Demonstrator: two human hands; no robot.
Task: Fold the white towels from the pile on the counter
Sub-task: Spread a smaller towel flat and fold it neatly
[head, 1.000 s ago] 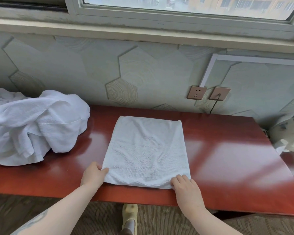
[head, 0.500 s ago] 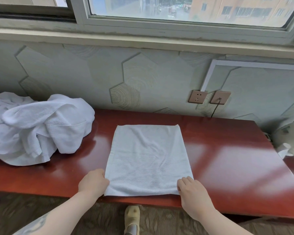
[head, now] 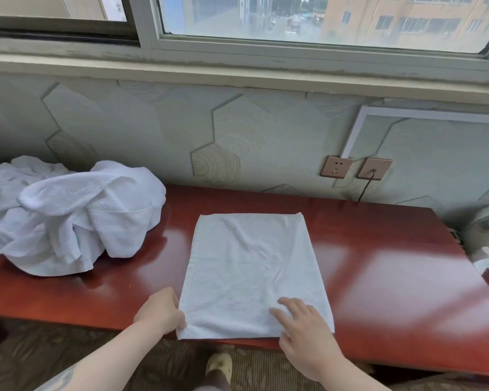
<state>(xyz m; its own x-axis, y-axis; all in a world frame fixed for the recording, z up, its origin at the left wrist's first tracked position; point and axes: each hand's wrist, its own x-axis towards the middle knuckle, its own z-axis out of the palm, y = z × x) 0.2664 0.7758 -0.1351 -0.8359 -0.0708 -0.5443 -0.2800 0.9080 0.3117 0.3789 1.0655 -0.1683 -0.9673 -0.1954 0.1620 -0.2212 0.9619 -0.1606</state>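
A white towel (head: 251, 266) lies folded flat in a rectangle on the red-brown counter (head: 393, 277), its near edge at the counter's front. My left hand (head: 161, 311) grips the towel's near left corner, fingers curled at the edge. My right hand (head: 302, 331) lies flat on the near right part of the towel, fingers spread and straight. A crumpled pile of white towels (head: 68, 215) sits on the counter to the left, apart from both hands.
A wall with two sockets (head: 356, 167) and a plugged cable runs behind the counter, under a window. A white appliance (head: 486, 235) stands at the right end. Below the counter's front edge are carpet and a slippered foot (head: 219, 365).
My right hand slid leftward from the towel's near right corner onto its surface and spread its fingers. The left hand stays at the near left corner. The view tilted upward.
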